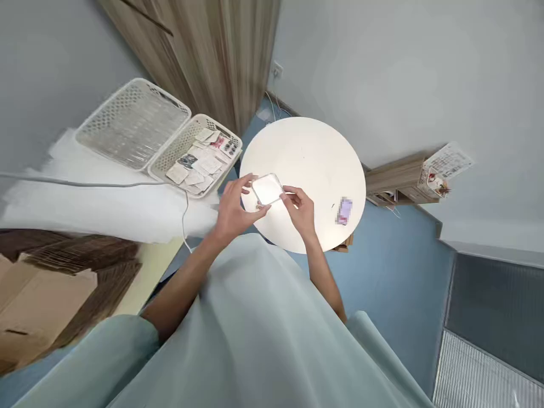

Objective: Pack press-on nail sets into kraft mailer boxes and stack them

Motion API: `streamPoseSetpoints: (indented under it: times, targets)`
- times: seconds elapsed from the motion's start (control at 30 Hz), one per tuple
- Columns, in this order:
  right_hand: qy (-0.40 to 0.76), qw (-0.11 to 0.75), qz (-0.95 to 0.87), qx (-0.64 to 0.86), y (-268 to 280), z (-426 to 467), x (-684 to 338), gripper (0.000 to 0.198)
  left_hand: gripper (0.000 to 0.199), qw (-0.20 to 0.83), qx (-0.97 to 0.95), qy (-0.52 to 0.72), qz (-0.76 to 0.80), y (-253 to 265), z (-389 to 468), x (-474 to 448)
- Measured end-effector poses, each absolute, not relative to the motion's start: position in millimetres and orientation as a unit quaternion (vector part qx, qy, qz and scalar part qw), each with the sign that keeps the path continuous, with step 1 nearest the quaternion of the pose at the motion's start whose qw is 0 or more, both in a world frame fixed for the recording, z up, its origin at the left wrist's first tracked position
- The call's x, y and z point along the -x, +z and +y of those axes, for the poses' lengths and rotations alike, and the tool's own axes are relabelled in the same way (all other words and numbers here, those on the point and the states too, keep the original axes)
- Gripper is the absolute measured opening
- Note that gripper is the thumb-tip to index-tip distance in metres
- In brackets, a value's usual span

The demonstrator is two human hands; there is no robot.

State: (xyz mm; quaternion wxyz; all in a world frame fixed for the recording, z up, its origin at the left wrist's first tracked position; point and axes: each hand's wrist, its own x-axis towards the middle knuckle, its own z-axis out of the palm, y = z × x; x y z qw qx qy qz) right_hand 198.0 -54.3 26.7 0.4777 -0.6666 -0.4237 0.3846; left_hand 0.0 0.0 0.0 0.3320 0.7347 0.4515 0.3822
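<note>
Item: one square piece [267, 189], flat and pale, with a thin clear-looking rim; located between the two hands, above the near left part of a round white surface [308, 150]; any contact with the surface cannot be told. Left hand [237, 211]: fingers set wide apart in a C-shape about the piece's left side, forefinger at the upper left corner, thumb along the lower edge, the piece held across the gap. Right hand [300, 211]: thumb and forefinger close together, clamped on the piece's right edge, remaining fingers bent behind. Left forearm [182, 289]: slanting forward and inward from the lower left, hand turned toward the piece. Right forearm [323, 277]: slanting forward and leftward, wrist bent slightly. Also on the surface: one purple item [345, 210], partly pixelated, near the right rim, well apart from the right hand. Left of the surface: one white basket [154, 167] of small cards and packets; beside it, a second basket [100, 127] of clear flat items.
</note>
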Motion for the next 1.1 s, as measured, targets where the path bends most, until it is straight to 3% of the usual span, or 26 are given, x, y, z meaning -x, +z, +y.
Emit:
streamPoseSetpoints:
  times: [0.23,0.5,0.63,0.87,1.1]
  targets:
    - [0.4,0.451,-0.393,0.694,26,-105,-248,0.051,0.095,0.348,-0.782,0.32,0.406,4,-24,-53]
    - [0.448,0.407,-0.361,0.71,16,-126,-268,0.077,0.101,0.384,-0.797,0.291,0.365,2,-46,-88]
    - [0.483,0.419,-0.342,0.689,11,-130,-275,0.076,0.103,0.46,-0.765,0.264,0.366,12,-55,-93]
    - [0.563,0.455,-0.324,0.609,7,-137,-277,0.083,0.105,0.706,-0.559,0.232,0.369,12,-46,-84]
    - [0.595,0.426,-0.339,0.591,7,-147,-271,0.091,0.122,0.739,-0.508,0.19,0.4,15,-41,-77]
